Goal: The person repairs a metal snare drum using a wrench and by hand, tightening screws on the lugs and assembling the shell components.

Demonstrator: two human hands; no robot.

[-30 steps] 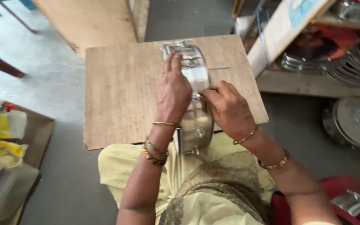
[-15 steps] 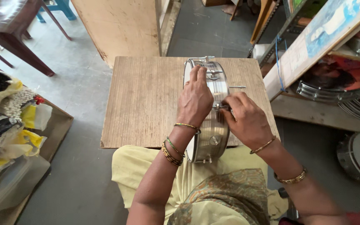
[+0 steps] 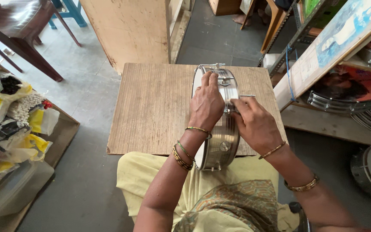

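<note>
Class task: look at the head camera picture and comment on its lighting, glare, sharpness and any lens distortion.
Head view: soft, even daylight with only faint shadows; mild glare on the metal drum shell and on the dark table top at upper left; the left hand, right hand and wooden board are sharp; wide-angle stretching shows at the edges, where the shelf slants.

Wooden board (image 3: 159, 107): bare across its left two thirds; you can pass a hand there freely.
Metal drum (image 3: 220, 129): stands on edge along the board's right part, blocking any straight crossing from left to right; your left hand (image 3: 206, 105) lies over its top and your right hand (image 3: 254, 124) presses its right side.
Leaning panel (image 3: 323, 56): close off the board's right edge, leaving only a narrow gap.
Plywood sheet (image 3: 129, 30): upright just behind the far edge.
Box of bags (image 3: 18, 124): left, well apart.
</note>
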